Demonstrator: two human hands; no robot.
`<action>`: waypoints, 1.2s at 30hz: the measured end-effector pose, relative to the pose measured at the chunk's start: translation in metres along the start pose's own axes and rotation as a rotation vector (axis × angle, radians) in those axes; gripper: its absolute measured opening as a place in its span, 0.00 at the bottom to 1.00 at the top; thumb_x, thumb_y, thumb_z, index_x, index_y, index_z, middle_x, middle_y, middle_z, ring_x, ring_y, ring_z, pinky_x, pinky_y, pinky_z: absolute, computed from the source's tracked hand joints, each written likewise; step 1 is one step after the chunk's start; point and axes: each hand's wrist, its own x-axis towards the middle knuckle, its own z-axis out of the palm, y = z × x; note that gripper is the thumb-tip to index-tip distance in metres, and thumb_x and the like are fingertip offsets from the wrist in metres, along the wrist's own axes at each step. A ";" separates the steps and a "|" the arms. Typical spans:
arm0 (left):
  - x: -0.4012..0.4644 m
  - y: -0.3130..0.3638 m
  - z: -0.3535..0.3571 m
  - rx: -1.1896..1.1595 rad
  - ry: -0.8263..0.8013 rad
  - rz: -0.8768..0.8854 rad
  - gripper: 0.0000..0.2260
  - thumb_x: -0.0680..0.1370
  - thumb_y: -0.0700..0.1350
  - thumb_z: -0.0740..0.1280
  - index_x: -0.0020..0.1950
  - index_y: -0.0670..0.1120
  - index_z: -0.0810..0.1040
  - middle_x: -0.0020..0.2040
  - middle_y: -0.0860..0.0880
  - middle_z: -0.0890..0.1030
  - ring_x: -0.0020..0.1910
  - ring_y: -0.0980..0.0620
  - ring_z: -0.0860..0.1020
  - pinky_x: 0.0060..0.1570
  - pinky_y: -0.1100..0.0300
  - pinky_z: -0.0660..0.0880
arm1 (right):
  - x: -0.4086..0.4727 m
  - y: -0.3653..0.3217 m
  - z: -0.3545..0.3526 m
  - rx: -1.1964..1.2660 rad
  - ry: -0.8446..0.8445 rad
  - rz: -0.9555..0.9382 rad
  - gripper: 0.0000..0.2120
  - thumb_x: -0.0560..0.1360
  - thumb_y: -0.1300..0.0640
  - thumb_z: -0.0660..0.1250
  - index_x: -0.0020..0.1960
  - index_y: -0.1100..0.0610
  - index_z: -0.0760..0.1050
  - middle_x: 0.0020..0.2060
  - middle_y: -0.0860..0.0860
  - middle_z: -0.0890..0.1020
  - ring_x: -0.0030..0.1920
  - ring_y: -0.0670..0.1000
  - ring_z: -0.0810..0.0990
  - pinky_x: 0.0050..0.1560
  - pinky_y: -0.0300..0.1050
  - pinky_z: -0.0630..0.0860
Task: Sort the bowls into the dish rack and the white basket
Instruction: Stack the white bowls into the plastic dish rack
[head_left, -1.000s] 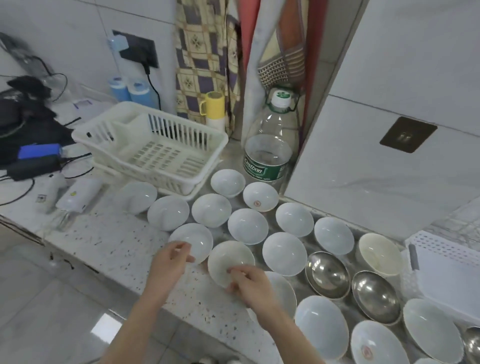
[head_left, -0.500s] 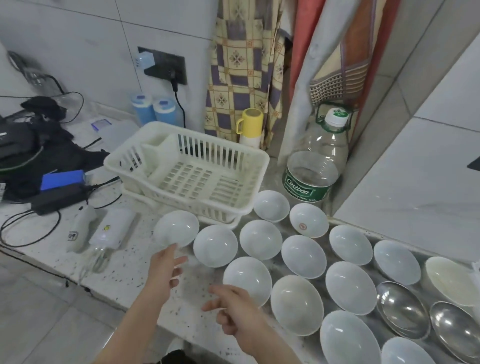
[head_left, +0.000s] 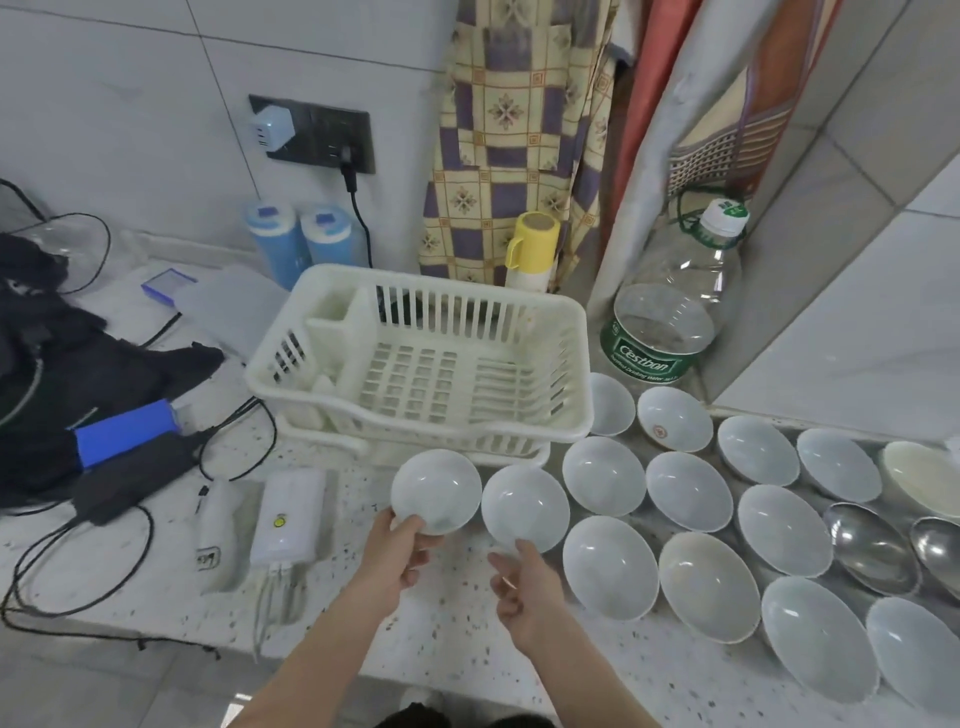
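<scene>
Both hands have closed in on the 2 bowls nearest the dish rack (head_left: 415, 364) since half a second ago, when they hovered short of them with nothing held. Now the left hand (head_left: 397, 553) grips the near rim of the left white bowl (head_left: 435, 491), thumb over the edge and fingers curled beneath it, and that bowl is tilted toward the camera just in front of the rack. Beside it the right hand (head_left: 519, 584) touches the near rim of the second white bowl (head_left: 524, 506) with its fingertips; its fingers are loosely bent, and I cannot tell whether they pinch the rim or only rest against it. This bowl sits on the speckled worktop (head_left: 441, 639), also just in front of the rack. To the right of the rack, more white bowls (head_left: 688, 491) lie in rows, with 2 steel bowls (head_left: 870, 545) farther right. Left of the rack lie a white charger (head_left: 285, 512), black cables and a blue pack (head_left: 124, 434). Behind the rack stand a yellow cup (head_left: 532, 244), 2 blue bottles (head_left: 301, 244) and a large water bottle (head_left: 675, 301).
</scene>
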 end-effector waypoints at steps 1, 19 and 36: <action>0.000 0.000 -0.001 -0.007 -0.011 -0.005 0.18 0.78 0.40 0.62 0.69 0.49 0.68 0.46 0.39 0.86 0.28 0.51 0.71 0.22 0.64 0.62 | 0.001 0.000 0.000 0.022 0.005 -0.014 0.15 0.79 0.54 0.64 0.61 0.61 0.73 0.46 0.55 0.83 0.24 0.47 0.73 0.18 0.34 0.56; -0.065 0.020 -0.035 -0.223 -0.113 0.226 0.14 0.77 0.36 0.63 0.61 0.48 0.75 0.42 0.37 0.85 0.25 0.56 0.69 0.20 0.66 0.62 | -0.027 0.001 -0.026 -0.028 0.008 -0.182 0.07 0.75 0.63 0.60 0.51 0.61 0.74 0.39 0.61 0.86 0.20 0.44 0.61 0.18 0.36 0.57; 0.003 0.177 -0.028 -0.072 -0.012 0.390 0.10 0.76 0.38 0.66 0.56 0.39 0.76 0.38 0.36 0.85 0.20 0.57 0.67 0.18 0.66 0.60 | -0.067 -0.105 0.048 -0.113 -0.062 -0.745 0.12 0.73 0.67 0.60 0.32 0.58 0.63 0.27 0.57 0.68 0.27 0.49 0.55 0.21 0.35 0.55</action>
